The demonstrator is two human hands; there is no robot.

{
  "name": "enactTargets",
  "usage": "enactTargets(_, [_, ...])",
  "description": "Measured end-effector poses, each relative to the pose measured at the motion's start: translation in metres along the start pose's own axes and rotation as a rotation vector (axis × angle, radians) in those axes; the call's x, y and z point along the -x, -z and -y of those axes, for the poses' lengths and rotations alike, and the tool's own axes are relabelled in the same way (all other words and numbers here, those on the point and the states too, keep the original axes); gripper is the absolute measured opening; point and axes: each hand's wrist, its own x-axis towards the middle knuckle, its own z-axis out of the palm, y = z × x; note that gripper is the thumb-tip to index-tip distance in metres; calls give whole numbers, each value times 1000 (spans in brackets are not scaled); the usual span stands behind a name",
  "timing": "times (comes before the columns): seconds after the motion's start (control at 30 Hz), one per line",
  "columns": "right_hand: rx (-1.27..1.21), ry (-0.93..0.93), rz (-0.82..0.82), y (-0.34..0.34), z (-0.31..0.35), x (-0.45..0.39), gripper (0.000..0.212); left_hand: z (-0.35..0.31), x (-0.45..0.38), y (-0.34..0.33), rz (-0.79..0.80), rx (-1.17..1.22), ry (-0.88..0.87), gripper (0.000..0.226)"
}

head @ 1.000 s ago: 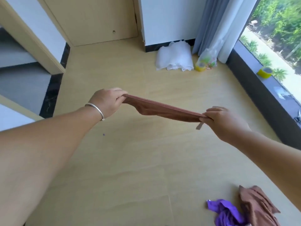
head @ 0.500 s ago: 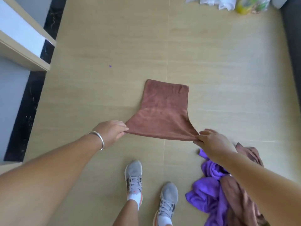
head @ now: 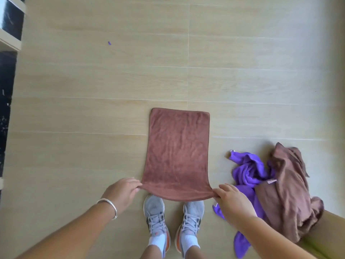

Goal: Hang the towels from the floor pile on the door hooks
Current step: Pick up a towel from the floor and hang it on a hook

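The floor (head: pixel 93 109) carries a brown towel (head: pixel 177 152) hanging flat from both hands above the shoes (head: pixel 155 217). The pile (head: pixel 270 184) lies just right. Left hand (head: pixel 121 193) and right hand (head: pixel 233 202) each pinch a top corner; keeping both grips firm and level should ease hooking it.

The towel (head: pixel 178 156) pinched between both hands is plain reddish brown, with no pattern. Right of the right hand's (head: pixel 234 203) grip, the pile holds a bright purple towel (head: pixel 249 171) and a duller brown one (head: pixel 290 193). Below the grip, the shoes (head: pixel 155 215) are grey with grey laces and orange at the heels, over white socks (head: pixel 155 242). The bracelet (head: pixel 110 207) behind the left hand's (head: pixel 123 193) grip is silver. The floor (head: pixel 93 109) is pale wood-grain yellow.
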Motion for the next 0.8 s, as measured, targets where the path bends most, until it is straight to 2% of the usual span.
enactTargets(0.13, [-29,-66,-72,13,-9,-33,28,3,-37,14,-105,78,143,17])
enactTargets(0.23, [-81,-140,-151,23,-20,-84,26,10,-89,22,-169,112,188,16])
enactTargets(0.53, [-80,-197,-318,36,-74,-279,34,45,-290,34,-302,139,164,28])
enactTargets(0.8, [78,-187,-424,35,-108,-394,34,76,-408,38,-262,47,74,15])
